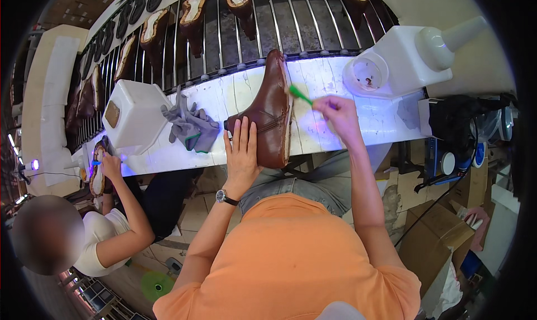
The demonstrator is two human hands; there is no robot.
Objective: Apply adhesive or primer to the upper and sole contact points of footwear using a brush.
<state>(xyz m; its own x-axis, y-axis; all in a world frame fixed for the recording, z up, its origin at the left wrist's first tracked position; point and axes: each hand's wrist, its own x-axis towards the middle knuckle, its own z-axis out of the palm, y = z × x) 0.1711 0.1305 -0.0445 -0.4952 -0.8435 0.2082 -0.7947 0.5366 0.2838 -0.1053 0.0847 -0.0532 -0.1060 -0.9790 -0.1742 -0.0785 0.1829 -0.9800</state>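
Observation:
A brown leather boot [271, 105] lies on its side on the white bench, the pale edge of its sole toward the right. My left hand [241, 149] rests flat on the leather, fingers stretched out and side by side. Between the fingers of my right hand [338, 116] is a small green brush [301, 95], held by its handle. The brush's tip is at the sole edge, in the boot's upper half; whether it touches cannot be made out. Grey work gloves [192, 127] lie crumpled left of the boot.
A white plastic container [136, 116] stands left; a clear cup [366, 74] and a white bottle [414, 60] are at right. Behind the bench [330, 135], a roller conveyor [302, 18] carries several boots, soles up. At left a co-worker [120, 230] handles another shoe. Cardboard boxes [436, 236] are lower right.

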